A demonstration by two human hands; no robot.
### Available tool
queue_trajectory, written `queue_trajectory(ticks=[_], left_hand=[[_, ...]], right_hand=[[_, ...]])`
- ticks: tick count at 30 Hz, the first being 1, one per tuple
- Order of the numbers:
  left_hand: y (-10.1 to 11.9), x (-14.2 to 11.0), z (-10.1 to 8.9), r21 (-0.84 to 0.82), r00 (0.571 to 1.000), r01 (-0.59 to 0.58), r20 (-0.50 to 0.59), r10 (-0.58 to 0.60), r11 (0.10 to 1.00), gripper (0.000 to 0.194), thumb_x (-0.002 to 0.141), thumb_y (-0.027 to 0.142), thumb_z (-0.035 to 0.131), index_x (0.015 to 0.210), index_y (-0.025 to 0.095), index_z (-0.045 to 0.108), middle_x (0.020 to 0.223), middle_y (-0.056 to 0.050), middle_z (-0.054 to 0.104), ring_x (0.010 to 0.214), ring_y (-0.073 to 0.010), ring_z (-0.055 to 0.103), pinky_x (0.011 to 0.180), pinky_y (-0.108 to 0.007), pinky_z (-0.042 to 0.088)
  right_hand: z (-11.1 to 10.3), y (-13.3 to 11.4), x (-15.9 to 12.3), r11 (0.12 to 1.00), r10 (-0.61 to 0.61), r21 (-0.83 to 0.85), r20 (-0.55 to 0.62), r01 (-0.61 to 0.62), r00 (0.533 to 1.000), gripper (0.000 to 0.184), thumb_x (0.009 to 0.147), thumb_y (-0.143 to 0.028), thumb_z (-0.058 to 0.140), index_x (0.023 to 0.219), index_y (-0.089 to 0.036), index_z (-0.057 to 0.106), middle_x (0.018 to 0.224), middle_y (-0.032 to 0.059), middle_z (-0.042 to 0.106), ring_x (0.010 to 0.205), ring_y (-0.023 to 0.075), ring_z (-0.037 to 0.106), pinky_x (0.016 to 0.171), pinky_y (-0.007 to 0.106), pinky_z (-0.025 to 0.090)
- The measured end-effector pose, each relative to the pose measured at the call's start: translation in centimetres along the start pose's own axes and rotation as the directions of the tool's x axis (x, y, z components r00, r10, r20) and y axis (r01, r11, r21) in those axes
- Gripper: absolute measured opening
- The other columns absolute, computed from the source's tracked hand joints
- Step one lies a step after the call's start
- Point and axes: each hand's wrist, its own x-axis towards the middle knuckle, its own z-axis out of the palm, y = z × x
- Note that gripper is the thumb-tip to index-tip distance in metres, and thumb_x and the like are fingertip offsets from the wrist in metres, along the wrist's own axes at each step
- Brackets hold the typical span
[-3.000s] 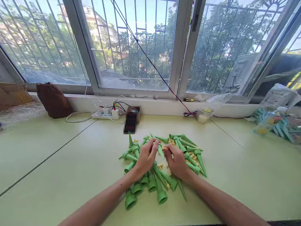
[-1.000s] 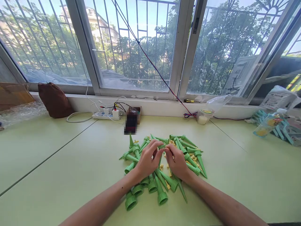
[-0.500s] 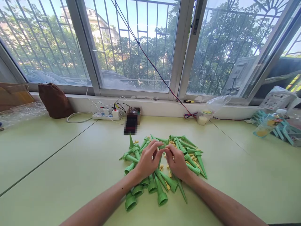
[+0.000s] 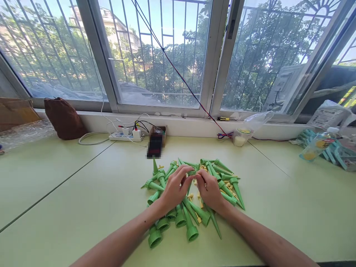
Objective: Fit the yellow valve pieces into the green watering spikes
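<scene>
My left hand [image 4: 177, 185] is closed around a green plastic watering spike [image 4: 191, 171], its wide open end facing up between finger and thumb. Close against it, my right hand [image 4: 208, 188] pinches at the spike's side; whatever lies in those fingertips is too small to make out. Around and beneath both hands spreads a pile of similar green cone-shaped spikes [image 4: 191, 231], lying in many directions. Small yellow plastic pieces [image 4: 200, 202] are scattered among them, some partly hidden by the hands.
A power strip [image 4: 126, 137] with plugs and cables lies by the window ledge, beside a small box [image 4: 161, 133]. At left sits a brown bag [image 4: 64, 119]. A jar [image 4: 240, 137] stands behind the pile; a bottle [image 4: 319, 144] and bagged items are at right.
Both hands stay almost in the same place, with the spike held between them. The view shifts very slightly; the pile looks unchanged.
</scene>
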Motion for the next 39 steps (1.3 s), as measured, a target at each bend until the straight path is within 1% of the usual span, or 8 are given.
queue_trajectory(ticks=[7, 9, 11, 13, 19, 24, 27, 39], left_hand=[[0.07, -0.07, 0.02, 0.017, 1.000, 0.006, 0.006, -0.007, 1.000, 0.014, 0.100, 0.027, 0.047, 0.109, 0.020, 0.055, 0.099, -0.005, 0.062, 0.058, -0.0075, 0.048, 0.056, -0.022, 0.042], [0.18, -0.06, 0.01, 0.022, 0.999, 0.039, 0.003, -0.039, 0.999, 0.017, 0.100, 0.029, 0.048, 0.113, 0.021, 0.055, 0.083, 0.000, 0.060, 0.054, -0.0082, 0.047, 0.055, -0.022, 0.040], [0.27, -0.06, -0.01, 0.020, 0.996, 0.090, 0.002, -0.091, 0.996, 0.022, 0.099, 0.031, 0.049, 0.118, 0.020, 0.052, 0.062, 0.006, 0.049, 0.050, -0.0092, 0.043, 0.053, -0.022, 0.038], [0.34, -0.04, -0.02, 0.017, 0.990, 0.142, 0.006, -0.142, 0.990, 0.026, 0.099, 0.033, 0.050, 0.122, 0.020, 0.050, 0.054, 0.010, 0.040, 0.047, -0.0100, 0.040, 0.051, -0.022, 0.036], [0.61, 0.21, 0.02, 0.063, 0.983, 0.180, 0.028, -0.182, 0.982, 0.030, 0.097, 0.036, 0.052, 0.123, 0.019, 0.053, 0.058, 0.008, 0.046, 0.051, -0.0113, 0.045, 0.054, -0.023, 0.037], [0.80, 0.31, 0.00, 0.096, 0.983, 0.181, -0.006, -0.181, 0.979, 0.034, 0.096, 0.036, 0.055, 0.125, 0.019, 0.053, 0.076, 0.002, 0.057, 0.056, -0.0099, 0.046, 0.056, -0.023, 0.040], [0.79, 0.38, -0.10, 0.108, 0.991, 0.135, -0.017, -0.134, 0.985, 0.029, 0.096, 0.037, 0.055, 0.119, 0.019, 0.057, 0.083, 0.000, 0.056, 0.058, -0.0093, 0.045, 0.057, -0.022, 0.041], [0.26, -0.04, 0.27, 0.045, 0.996, 0.084, 0.002, -0.084, 0.995, 0.031, 0.095, 0.027, 0.056, 0.125, 0.017, 0.057, 0.055, 0.010, 0.044, 0.049, -0.0070, 0.037, 0.051, -0.018, 0.033]], right_hand=[[-0.13, 0.13, -0.01, 1.000, 0.003, 0.013, 0.025, -0.003, 1.000, 0.031, 0.103, -0.036, 0.035, 0.077, -0.023, 0.045, 0.059, -0.0035, 0.046, 0.050, 0.0139, 0.039, 0.051, 0.028, 0.033], [-0.09, 0.17, -0.01, 1.000, 0.003, 0.016, 0.017, -0.003, 1.000, 0.031, 0.103, -0.036, 0.035, 0.076, -0.023, 0.044, 0.058, -0.0037, 0.045, 0.050, 0.0139, 0.039, 0.051, 0.028, 0.033], [-0.04, 0.19, -0.03, 1.000, 0.003, 0.023, 0.001, -0.003, 1.000, 0.031, 0.103, -0.035, 0.035, 0.076, -0.023, 0.044, 0.058, -0.0042, 0.044, 0.050, 0.0138, 0.038, 0.051, 0.027, 0.032], [-0.01, 0.18, -0.06, 1.000, 0.006, 0.030, -0.012, -0.006, 1.000, 0.031, 0.103, -0.034, 0.035, 0.076, -0.023, 0.044, 0.058, -0.0045, 0.044, 0.050, 0.0136, 0.038, 0.052, 0.027, 0.032], [-0.03, 0.05, -0.21, 1.000, 0.006, 0.013, -0.040, -0.006, 0.999, 0.031, 0.104, -0.032, 0.035, 0.077, -0.022, 0.045, 0.060, -0.0037, 0.046, 0.051, 0.0134, 0.040, 0.053, 0.027, 0.033], [0.07, 0.12, -0.36, 0.999, 0.009, 0.036, -0.050, -0.007, 0.999, 0.030, 0.104, -0.032, 0.034, 0.079, -0.022, 0.047, 0.059, -0.0040, 0.046, 0.050, 0.0131, 0.040, 0.053, 0.027, 0.032], [0.16, 0.21, -0.42, 0.998, 0.014, 0.056, -0.054, -0.011, 0.998, 0.031, 0.104, -0.033, 0.034, 0.078, -0.022, 0.046, 0.059, -0.0041, 0.046, 0.050, 0.0128, 0.040, 0.052, 0.027, 0.033], [0.09, 0.37, -0.35, 0.999, 0.004, 0.052, -0.049, -0.001, 0.999, 0.033, 0.105, -0.034, 0.032, 0.076, -0.023, 0.041, 0.057, -0.0056, 0.042, 0.047, 0.0117, 0.037, 0.051, 0.026, 0.031]])
